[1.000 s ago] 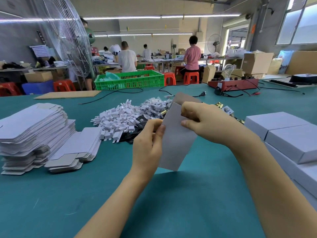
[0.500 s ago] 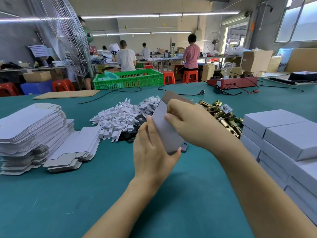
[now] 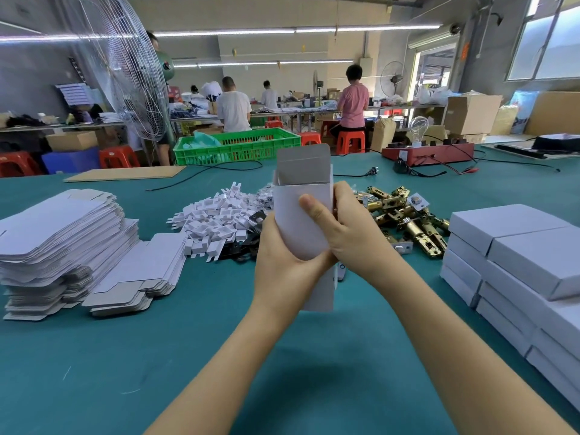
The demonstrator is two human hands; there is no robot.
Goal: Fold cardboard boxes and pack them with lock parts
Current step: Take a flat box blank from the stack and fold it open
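We find both hands clasped on one white cardboard box (image 3: 301,215), held upright above the middle of the green table (image 3: 157,356). The left hand (image 3: 282,265) wraps the box's lower left side from behind, palm against it. The right hand (image 3: 348,233) grips the right side, its thumb (image 3: 314,208) laid across the front face. The box is opened into a tube: its top is open, and the top flap (image 3: 303,163) stands up at the back. Its lower end shows below the hands; we cannot tell whether that end is closed.

Just behind the hands, toward the far edge, we note a heap of small white plastic pieces (image 3: 216,218), with dark parts at its near side. To the right of it lies a pile of brass lock parts (image 3: 405,218), close to the right hand.

At the left edge sits a tall stack of flat box blanks (image 3: 59,237), with a lower stack (image 3: 147,271) leaning beside it. At the right edge, finished white boxes (image 3: 514,259) are stacked in layers.

Along the far edge we record a green crate (image 3: 238,146), a flat brown board (image 3: 125,174), black cables (image 3: 213,172) and a red device (image 3: 428,152) carrying a light bulb. Beyond the table, a large standing fan (image 3: 125,73) stands at the left, and several people work at benches with their backs to us.
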